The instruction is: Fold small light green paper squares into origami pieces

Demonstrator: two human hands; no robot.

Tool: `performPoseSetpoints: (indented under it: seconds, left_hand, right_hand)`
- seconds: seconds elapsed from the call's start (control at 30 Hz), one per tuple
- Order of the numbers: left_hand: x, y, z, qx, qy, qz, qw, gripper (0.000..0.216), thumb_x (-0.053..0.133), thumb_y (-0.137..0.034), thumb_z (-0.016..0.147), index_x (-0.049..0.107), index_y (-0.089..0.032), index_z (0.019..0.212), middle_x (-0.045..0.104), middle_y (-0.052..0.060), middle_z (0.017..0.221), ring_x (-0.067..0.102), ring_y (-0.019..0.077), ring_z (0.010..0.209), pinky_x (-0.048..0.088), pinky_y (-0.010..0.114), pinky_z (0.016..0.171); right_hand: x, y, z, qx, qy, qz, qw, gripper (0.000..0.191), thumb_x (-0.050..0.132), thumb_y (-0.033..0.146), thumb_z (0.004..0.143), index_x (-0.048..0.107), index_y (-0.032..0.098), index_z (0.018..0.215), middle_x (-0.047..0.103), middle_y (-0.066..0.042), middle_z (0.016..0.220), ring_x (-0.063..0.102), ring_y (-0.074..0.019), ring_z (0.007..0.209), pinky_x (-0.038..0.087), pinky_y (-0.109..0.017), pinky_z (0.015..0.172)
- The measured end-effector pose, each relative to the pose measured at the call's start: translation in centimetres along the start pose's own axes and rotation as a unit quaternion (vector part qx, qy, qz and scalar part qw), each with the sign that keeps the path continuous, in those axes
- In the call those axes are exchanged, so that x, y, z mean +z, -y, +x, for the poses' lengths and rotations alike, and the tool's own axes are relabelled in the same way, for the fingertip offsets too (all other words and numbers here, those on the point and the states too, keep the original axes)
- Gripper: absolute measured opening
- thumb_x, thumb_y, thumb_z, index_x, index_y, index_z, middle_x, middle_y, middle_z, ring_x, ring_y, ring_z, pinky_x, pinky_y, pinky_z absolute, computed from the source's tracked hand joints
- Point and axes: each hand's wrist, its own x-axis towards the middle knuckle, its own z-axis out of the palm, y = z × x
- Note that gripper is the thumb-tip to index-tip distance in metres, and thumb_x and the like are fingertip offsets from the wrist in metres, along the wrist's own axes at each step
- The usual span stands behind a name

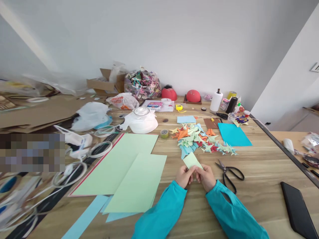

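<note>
A small pale green piece of paper [192,160] is pinched at its lower edge between my left hand [183,176] and my right hand [205,176]. Both thumbs lie on its near side, and the other fingers are curled, partly hidden. Just beyond the paper spreads a pile of folded paper stars [193,136] in green, blue, orange and red. Black-handled scissors [228,174] lie to the right of my right hand with their blades slightly apart. On my left are large pale green sheets [139,182] with light blue paper strips [86,215] partly beneath them.
A roll of tape [164,133] sits left of the stars. Behind them are light blue sheets [186,119], with a bright blue sheet [234,134] at right. A black phone [297,209] lies near the right edge. Bags, a cardboard box [104,84] and coiled white cables [99,149] crowd the left and back.
</note>
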Motion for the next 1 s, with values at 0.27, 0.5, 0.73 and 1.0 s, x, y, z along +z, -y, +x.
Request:
performPoseSetpoints:
  seconds: [0.27, 0.5, 0.73, 1.0]
  left_hand:
    - [-0.5, 0.1, 0.3, -0.046, -0.03, -0.059, 0.997, 0.049, 0.071, -0.052, 0.05, 0.037, -0.018, 0.045, 0.036, -0.008, 0.025, 0.027, 0.0043, 0.02, 0.013, 0.018, 0.026]
    - [-0.4, -0.2, 0.2, -0.059, -0.071, -0.106, 0.99, 0.05, 0.074, -0.048, 0.05, 0.034, -0.017, 0.042, 0.038, -0.007, 0.025, 0.029, 0.0043, 0.021, 0.014, 0.018, 0.025]
    - [-0.9, -0.8, 0.1, -0.051, -0.061, -0.121, 0.989, 0.051, 0.068, -0.05, 0.059, 0.033, -0.017, 0.042, 0.037, -0.007, 0.027, 0.03, 0.0038, 0.022, 0.014, 0.017, 0.027]
    - [-0.8, -0.7, 0.0, -0.025, -0.064, -0.146, 0.987, 0.049, 0.069, -0.046, 0.06, 0.033, -0.017, 0.042, 0.038, -0.007, 0.027, 0.029, 0.0034, 0.022, 0.013, 0.016, 0.027]
  right_hand:
    - [0.1, -0.3, 0.0, 0.014, 0.007, -0.018, 1.0, 0.054, 0.065, 0.049, 0.064, 0.029, 0.019, 0.039, 0.027, 0.009, 0.032, 0.017, -0.0021, 0.032, 0.01, -0.022, 0.036]
    - [-0.3, -0.7, -0.4, -0.004, 0.006, -0.091, 0.996, 0.052, 0.059, 0.049, 0.072, 0.04, 0.017, 0.037, 0.033, 0.006, 0.03, 0.024, -0.0036, 0.031, 0.014, -0.023, 0.037]
    - [-0.2, -0.4, -1.0, -0.003, 0.032, -0.155, 0.987, 0.045, 0.054, 0.052, 0.076, 0.052, 0.016, 0.049, 0.043, 0.005, 0.035, 0.034, -0.0056, 0.034, 0.023, -0.021, 0.038]
    - [0.1, 0.3, -1.2, -0.034, 0.034, -0.216, 0.975, 0.057, 0.053, 0.056, 0.074, 0.032, 0.017, 0.037, 0.028, 0.007, 0.035, 0.021, -0.0037, 0.037, 0.015, -0.022, 0.038]
